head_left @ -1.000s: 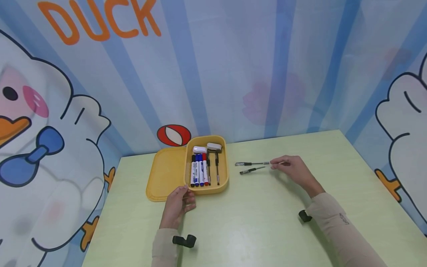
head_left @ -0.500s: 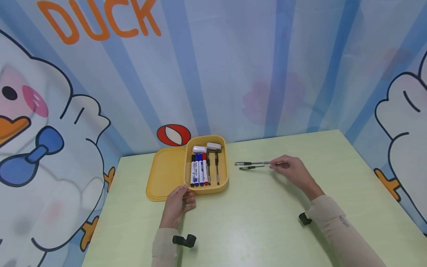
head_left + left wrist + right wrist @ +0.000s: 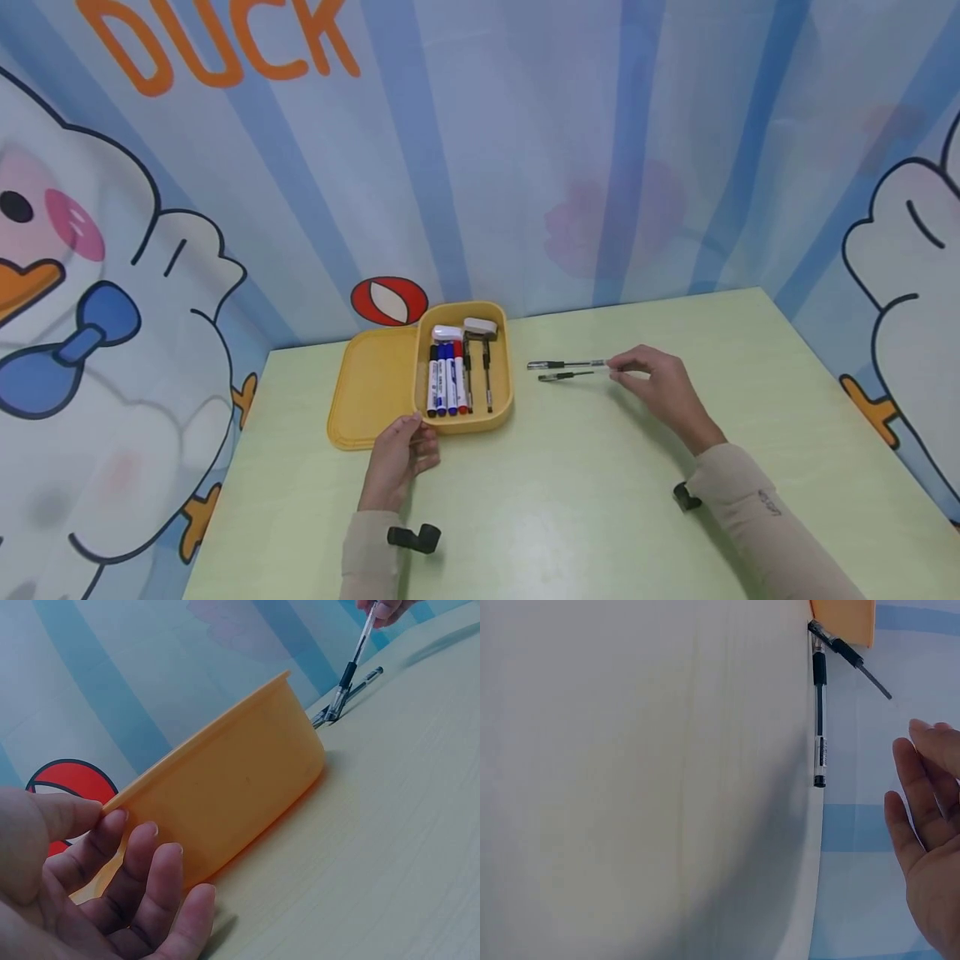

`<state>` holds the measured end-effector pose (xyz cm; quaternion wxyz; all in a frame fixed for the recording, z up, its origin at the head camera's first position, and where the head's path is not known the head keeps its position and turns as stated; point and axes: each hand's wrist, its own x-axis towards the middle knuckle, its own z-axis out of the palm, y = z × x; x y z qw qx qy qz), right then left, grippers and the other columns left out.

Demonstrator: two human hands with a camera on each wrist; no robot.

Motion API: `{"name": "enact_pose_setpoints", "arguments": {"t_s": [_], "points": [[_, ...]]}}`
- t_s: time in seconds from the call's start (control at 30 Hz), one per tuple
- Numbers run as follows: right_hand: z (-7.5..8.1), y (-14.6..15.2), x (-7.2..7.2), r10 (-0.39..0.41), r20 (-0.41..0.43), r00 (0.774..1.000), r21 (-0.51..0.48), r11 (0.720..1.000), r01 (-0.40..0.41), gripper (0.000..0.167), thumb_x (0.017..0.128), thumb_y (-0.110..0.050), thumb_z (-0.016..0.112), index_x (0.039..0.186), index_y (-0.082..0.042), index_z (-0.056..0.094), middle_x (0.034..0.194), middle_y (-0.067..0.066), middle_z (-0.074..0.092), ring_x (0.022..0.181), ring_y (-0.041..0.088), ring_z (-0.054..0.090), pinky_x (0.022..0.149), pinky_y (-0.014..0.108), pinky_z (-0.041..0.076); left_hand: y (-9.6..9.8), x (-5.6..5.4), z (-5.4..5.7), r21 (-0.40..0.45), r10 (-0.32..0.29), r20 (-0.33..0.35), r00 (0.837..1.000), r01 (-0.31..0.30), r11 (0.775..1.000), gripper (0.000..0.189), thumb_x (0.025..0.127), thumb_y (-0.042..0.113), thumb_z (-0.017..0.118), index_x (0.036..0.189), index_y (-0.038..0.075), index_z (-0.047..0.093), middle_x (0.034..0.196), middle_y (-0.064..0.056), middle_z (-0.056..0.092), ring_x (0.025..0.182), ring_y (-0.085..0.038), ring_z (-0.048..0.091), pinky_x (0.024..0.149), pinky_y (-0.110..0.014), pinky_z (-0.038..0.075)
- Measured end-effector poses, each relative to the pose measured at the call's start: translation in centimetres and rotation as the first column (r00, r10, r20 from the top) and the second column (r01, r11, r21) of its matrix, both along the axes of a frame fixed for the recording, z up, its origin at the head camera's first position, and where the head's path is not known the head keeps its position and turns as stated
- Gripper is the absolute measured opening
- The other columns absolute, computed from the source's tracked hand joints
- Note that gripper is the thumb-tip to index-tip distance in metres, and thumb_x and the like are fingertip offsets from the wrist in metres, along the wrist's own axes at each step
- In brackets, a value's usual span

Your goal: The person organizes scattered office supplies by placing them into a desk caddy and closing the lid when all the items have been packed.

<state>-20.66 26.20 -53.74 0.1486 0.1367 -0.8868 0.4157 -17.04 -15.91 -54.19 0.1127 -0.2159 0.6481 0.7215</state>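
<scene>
My left hand (image 3: 395, 462) pinches the near left rim of a yellow plastic box (image 3: 480, 425) between thumb and forefinger, its other fingers curled loosely beside the wall. Inside the box lie several capped markers (image 3: 442, 392), two black pens (image 3: 487, 379) and two white blocks (image 3: 480, 326) at the back. To the right, my right hand (image 3: 660, 392) pinches one end of a gel pen (image 3: 349, 673) between thumb and fingertips. That pen slants down, its black-grip end low beside a second gel pen (image 3: 820, 712) lying on the table.
A yellow lid (image 3: 371, 392) lies flat at the box's left, partly under it. The pale green table (image 3: 555, 500) ends at the back against a striped blue backdrop (image 3: 517, 167) with duck drawings.
The low end of the held pen has swung away from me, closer to the lying pen and almost in line with it. The left hand and box have stayed put.
</scene>
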Motion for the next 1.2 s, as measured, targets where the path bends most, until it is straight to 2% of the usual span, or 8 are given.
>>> {"name": "enact_pose_setpoints", "arguments": {"t_s": [0.1,0.37,0.53,0.6,0.77,0.83,1.03,1.2], "points": [[0.1,0.1,0.2,-0.022,0.013,1.000,-0.018,1.000,0.022,0.017,0.090,-0.017,0.079,0.106,-0.014,0.077,0.106,-0.006,0.073,0.102,0.017,0.069,0.089,0.040,0.057,0.0,0.0,-0.1,0.002,0.001,-0.001,1.000,-0.001,1.000,0.031,0.105,0.035,0.055,0.106,0.006,0.064,0.098,-0.007,0.068,0.082,-0.019,0.064,0.075,-0.036,0.059],[0.3,0.1,0.5,-0.042,0.002,0.999,-0.059,0.997,0.042,0.017,0.091,-0.023,0.078,0.106,-0.016,0.078,0.105,-0.008,0.074,0.102,0.011,0.067,0.091,0.049,0.055,0.0,0.1,0.0,0.001,-0.002,-0.005,1.000,0.002,1.000,0.030,0.105,0.035,0.055,0.105,0.006,0.064,0.097,-0.007,0.068,0.082,-0.019,0.064,0.076,-0.036,0.059],[0.6,0.1,0.6,-0.054,-0.005,0.999,-0.078,0.996,0.053,0.015,0.091,-0.024,0.078,0.105,-0.022,0.078,0.105,-0.011,0.073,0.102,0.007,0.065,0.091,0.049,0.053,0.0,0.1,0.1,0.002,-0.002,-0.002,1.000,0.002,1.000,0.030,0.106,0.034,0.055,0.106,0.006,0.064,0.098,-0.007,0.068,0.083,-0.019,0.064,0.076,-0.036,0.059],[0.7,0.0,0.6,-0.062,-0.012,0.998,-0.080,0.995,0.061,0.014,0.091,-0.025,0.078,0.105,-0.024,0.078,0.105,-0.011,0.073,0.102,0.006,0.064,0.091,0.042,0.054,0.0,0.1,0.1,0.003,0.000,0.000,1.000,0.000,1.000,0.030,0.106,0.034,0.054,0.106,0.006,0.063,0.097,-0.007,0.068,0.083,-0.019,0.064,0.076,-0.036,0.059],[1.0,-0.2,0.6,-0.077,-0.049,0.996,-0.092,0.993,0.072,0.017,0.091,-0.022,0.078,0.108,-0.019,0.078,0.107,-0.007,0.073,0.102,0.006,0.064,0.088,0.018,0.048,0.0,0.1,0.1,0.002,0.004,0.004,1.000,-0.004,1.000,0.030,0.106,0.034,0.054,0.107,0.006,0.063,0.097,-0.007,0.068,0.083,-0.019,0.064,0.076,-0.036,0.059],[1.2,-0.4,0.6,-0.083,-0.056,0.995,-0.108,0.991,0.077,0.018,0.091,-0.020,0.078,0.108,-0.017,0.078,0.107,-0.006,0.074,0.102,0.006,0.065,0.087,0.014,0.047,0.0,0.1,0.1,0.001,0.003,0.004,1.000,-0.003,1.000,0.030,0.106,0.035,0.055,0.107,0.006,0.063,0.098,-0.007,0.068,0.083,-0.019,0.064,0.076,-0.036,0.059],[1.7,-1.0,0.5,-0.105,-0.042,0.994,-0.146,0.984,0.098,0.018,0.091,-0.022,0.079,0.108,-0.017,0.078,0.107,-0.007,0.073,0.102,0.006,0.065,0.086,0.012,0.047,0.0,0.0,0.0,0.001,0.006,0.010,1.000,-0.006,1.000,0.031,0.105,0.035,0.055,0.107,0.006,0.064,0.098,-0.008,0.069,0.083,-0.019,0.064,0.075,-0.036,0.059],[2.0,-1.5,0.4,-0.093,-0.051,0.994,-0.177,0.981,0.083,0.017,0.091,-0.021,0.078,0.107,-0.016,0.078,0.106,-0.006,0.073,0.102,0.006,0.064,0.086,0.014,0.047,0.0,0.0,0.0,0.001,0.008,0.007,1.000,-0.008,1.000,0.031,0.105,0.035,0.055,0.107,0.006,0.064,0.098,-0.007,0.069,0.083,-0.019,0.065,0.075,-0.036,0.059]]}}
